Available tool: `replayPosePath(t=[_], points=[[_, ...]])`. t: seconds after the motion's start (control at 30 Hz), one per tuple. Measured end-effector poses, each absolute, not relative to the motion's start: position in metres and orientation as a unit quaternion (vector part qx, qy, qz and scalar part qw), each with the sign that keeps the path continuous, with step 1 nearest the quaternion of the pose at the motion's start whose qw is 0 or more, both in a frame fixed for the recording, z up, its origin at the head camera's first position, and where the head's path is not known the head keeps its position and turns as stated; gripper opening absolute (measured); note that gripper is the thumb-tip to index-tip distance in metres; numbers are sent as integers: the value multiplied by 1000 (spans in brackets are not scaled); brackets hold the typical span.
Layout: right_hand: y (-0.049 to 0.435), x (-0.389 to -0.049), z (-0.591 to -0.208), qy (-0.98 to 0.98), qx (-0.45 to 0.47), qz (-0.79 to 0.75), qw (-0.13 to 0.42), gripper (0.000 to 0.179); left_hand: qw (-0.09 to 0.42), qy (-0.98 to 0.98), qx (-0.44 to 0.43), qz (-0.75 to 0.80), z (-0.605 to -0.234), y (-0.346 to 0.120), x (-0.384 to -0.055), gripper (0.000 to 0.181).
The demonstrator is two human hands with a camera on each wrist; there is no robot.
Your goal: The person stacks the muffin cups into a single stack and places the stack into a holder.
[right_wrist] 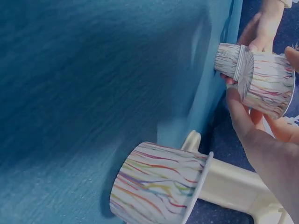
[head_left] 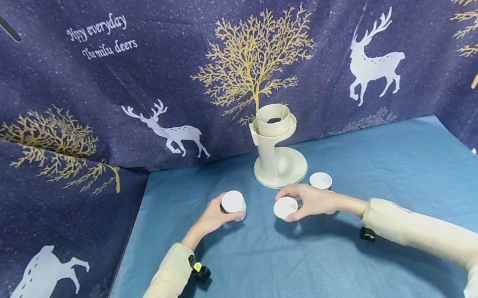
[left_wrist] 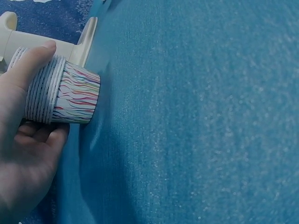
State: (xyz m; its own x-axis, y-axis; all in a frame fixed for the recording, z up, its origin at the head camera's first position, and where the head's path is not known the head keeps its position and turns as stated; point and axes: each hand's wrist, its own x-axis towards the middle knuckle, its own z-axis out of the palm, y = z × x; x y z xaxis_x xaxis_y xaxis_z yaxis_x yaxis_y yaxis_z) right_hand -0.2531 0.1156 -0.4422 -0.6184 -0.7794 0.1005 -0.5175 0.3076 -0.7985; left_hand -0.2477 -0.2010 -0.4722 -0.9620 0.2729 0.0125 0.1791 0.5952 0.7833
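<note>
1. I saw the left hand [head_left: 213, 217] gripping a stack of striped paper cups [left_wrist: 77, 93].
2. The right hand [head_left: 317, 199] was pinching a single cup [right_wrist: 271, 84] above the blue cloth [head_left: 260, 285].
3. Another cup [right_wrist: 159, 184] stood on this cloth, near this hand.
4. Behind the hands was a cream stand [head_left: 269, 162].

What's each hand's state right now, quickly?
Left hand: closed, holding a cup stack.
Right hand: closed, holding a single cup.
</note>
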Motion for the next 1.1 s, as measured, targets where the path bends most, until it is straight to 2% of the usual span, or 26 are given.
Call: replayPosePath(t=[0.67,1.1], points=[[103,-266,-444,799,-395,-434,134,47,52,893,128,429,-473,-200,-249,63],[83,-274,-435,827,-394,-394,76,42,52,893,127,430,-473,-201,-251,64]])
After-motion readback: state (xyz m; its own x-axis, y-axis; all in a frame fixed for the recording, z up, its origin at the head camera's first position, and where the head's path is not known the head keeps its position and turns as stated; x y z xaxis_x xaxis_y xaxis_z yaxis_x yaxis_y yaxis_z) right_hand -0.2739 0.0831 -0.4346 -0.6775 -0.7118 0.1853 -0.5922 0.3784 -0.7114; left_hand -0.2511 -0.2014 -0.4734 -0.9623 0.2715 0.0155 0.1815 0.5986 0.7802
